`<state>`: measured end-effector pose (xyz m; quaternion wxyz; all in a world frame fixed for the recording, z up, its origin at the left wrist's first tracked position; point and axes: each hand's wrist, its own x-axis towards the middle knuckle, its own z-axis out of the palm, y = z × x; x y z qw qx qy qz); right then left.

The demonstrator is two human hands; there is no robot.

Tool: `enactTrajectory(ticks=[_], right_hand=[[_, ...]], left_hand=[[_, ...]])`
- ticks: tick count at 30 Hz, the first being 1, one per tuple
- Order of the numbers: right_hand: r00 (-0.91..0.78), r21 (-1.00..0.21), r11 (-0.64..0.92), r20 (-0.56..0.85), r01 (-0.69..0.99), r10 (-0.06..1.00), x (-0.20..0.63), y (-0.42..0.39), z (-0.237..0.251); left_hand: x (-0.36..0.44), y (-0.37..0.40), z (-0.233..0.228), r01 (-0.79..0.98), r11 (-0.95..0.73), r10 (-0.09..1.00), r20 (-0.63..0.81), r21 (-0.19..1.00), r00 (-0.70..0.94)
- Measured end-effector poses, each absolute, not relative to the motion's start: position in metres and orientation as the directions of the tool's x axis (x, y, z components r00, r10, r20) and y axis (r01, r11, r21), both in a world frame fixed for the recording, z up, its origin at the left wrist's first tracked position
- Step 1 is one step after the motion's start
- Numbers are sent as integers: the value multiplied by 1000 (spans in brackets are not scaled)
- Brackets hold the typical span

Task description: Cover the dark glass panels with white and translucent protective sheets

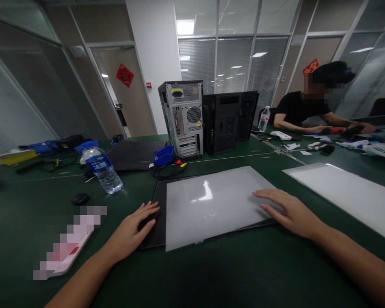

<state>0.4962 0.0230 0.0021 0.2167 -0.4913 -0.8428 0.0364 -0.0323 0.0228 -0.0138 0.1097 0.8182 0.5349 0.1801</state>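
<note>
In front of me a glossy, translucent white sheet (208, 205) lies slightly askew on a flat black panel (158, 218). The panel's dark left part and a strip of its lower edge show from under the sheet. My left hand (136, 229) rests at the panel's left edge, fingers stretched out and holding nothing. Over the sheet's right side is my right hand (288, 209), its fingers apart; whether the fingertips touch the surface I cannot tell. A small tab sticks out at the sheet's near edge.
Another white sheet (346, 192) lies on the green table (192, 278) to the right. Computer towers (186, 119) stand behind, near a blue holder (163, 156) and cables. A water bottle (104, 171), black mouse (80, 199) and blurred pink object (73, 248) are left. A co-worker (304, 107) sits far right.
</note>
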Motion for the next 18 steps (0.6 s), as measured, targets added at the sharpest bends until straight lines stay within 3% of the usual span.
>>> enactTrajectory(ticks=[6,18], right_hand=[[-432,-279,476,206,834,878,507,29,-3],[-575,-294,594,156,749,803,481,17,1]], left_hand=[[-33,20,-11,835,-417,909,138,359,394],[-37,18,-11,799,-450,890,126,398,438]])
